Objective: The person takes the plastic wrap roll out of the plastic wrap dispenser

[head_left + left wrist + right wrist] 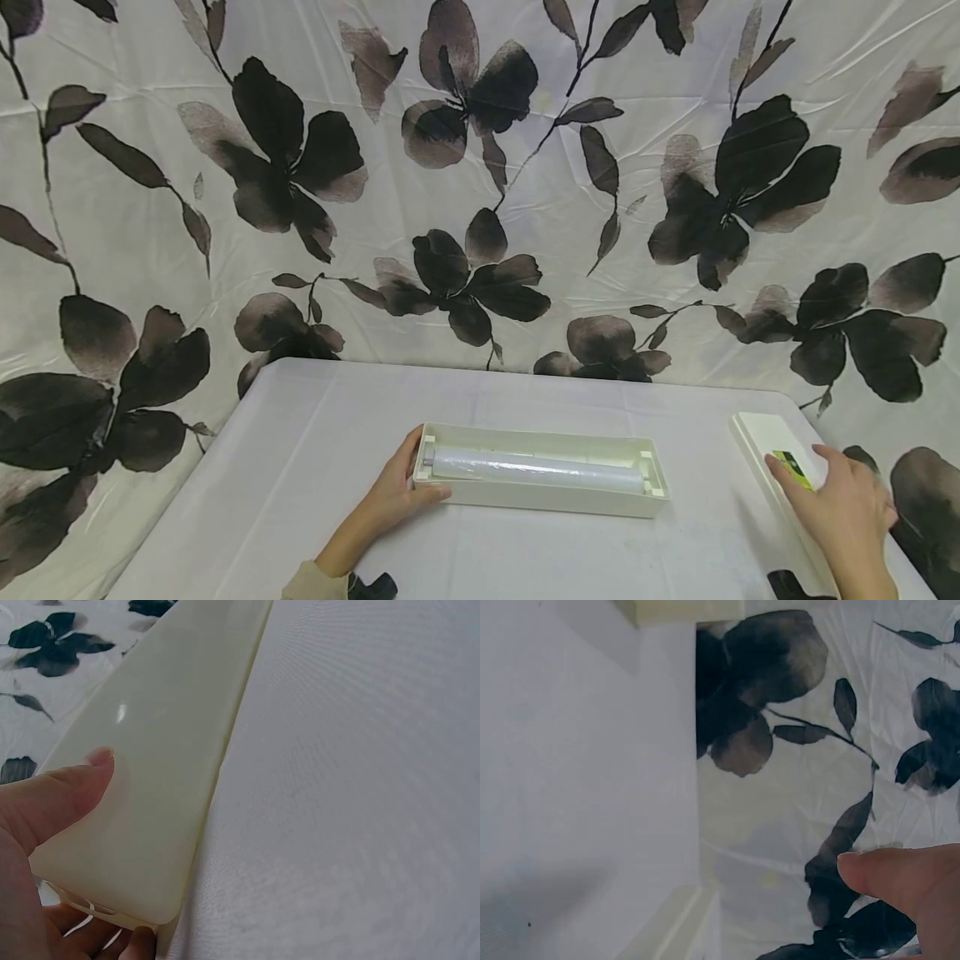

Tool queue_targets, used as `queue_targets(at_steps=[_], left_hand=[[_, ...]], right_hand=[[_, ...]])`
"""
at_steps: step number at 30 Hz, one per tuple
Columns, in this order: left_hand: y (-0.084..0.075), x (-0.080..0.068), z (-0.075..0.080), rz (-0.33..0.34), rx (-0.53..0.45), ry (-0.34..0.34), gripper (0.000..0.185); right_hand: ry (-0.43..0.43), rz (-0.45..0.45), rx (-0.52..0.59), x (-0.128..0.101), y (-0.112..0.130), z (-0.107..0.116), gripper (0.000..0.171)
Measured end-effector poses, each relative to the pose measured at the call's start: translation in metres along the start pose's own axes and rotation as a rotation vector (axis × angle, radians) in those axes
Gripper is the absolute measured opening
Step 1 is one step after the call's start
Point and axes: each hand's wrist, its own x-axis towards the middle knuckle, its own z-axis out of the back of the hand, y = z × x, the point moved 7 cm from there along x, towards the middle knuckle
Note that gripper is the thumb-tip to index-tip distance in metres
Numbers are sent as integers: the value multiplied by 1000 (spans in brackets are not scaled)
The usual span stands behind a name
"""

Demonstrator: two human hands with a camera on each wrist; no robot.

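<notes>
A long cream box [540, 500] lies open on the white table, with a roll of clear film [532, 468] inside it. My left hand [393, 496] grips the box's left end, thumb on the front wall. In the left wrist view the thumb [67, 787] presses the cream wall [165, 750] and fingertips curl under the corner. At the table's right edge lies a cream lid [761, 433] with a green label [791, 462]. My right hand [843, 500] rests on its near part with fingers stretched out. The right wrist view shows only one fingertip [900, 874] and a cream edge [667, 926].
The table [300, 467] is covered in white cloth and ends just right of the lid. A white curtain with dark flowers [480, 167] hangs behind and at both sides. The table's edge [697, 787] drops to the curtain in the right wrist view.
</notes>
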Motion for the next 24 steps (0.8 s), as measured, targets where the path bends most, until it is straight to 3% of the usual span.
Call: queue_targets(at_steps=[5, 12, 24], left_hand=[[-1, 0, 0, -3, -3, -3, 98], [0, 0, 1, 4, 0, -5, 97], [-2, -1, 0, 16, 20, -14, 98]], right_hand=[[-39, 88, 39, -2, 17, 8, 70], [-175, 265, 184, -15, 42, 20, 49], [-221, 377, 391, -29, 76, 32, 34]])
